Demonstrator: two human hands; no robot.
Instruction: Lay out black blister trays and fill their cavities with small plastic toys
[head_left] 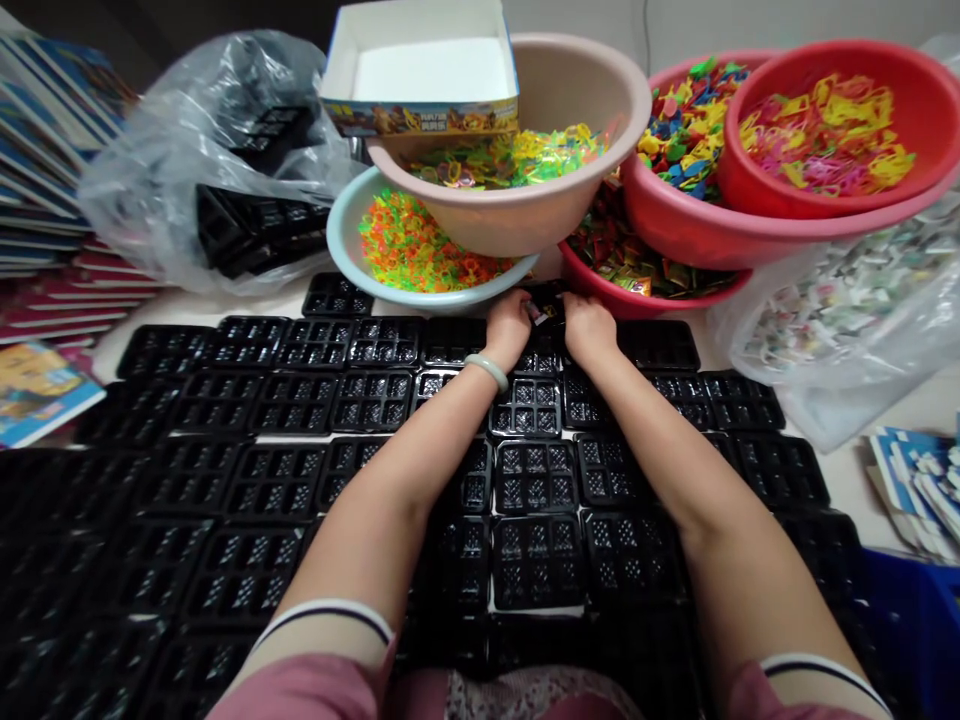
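Note:
Both arms reach to the far row of black plastic trays (529,462), which have small compartments. My left hand (510,326), with a pale bangle (487,372) at the wrist, is closed, its fingertips by a small dark piece with pale and coloured marks (541,318). Just to the right of that piece, my right hand (590,328) is closed too, thumb and finger pinched at a dark edge. What exactly either hand grips is too small and dark to make out. Behind the hands stand a light blue bowl (341,245) and a red basin (675,300) of dark little packets.
A beige basin (517,215) carries an open cardboard box (424,120). Pink (750,235) and red (926,140) basins hold coloured plastic pieces. Clear bags (225,130) stand left and right. Printed cards (45,400) are stacked at the left, more (919,490) at the right.

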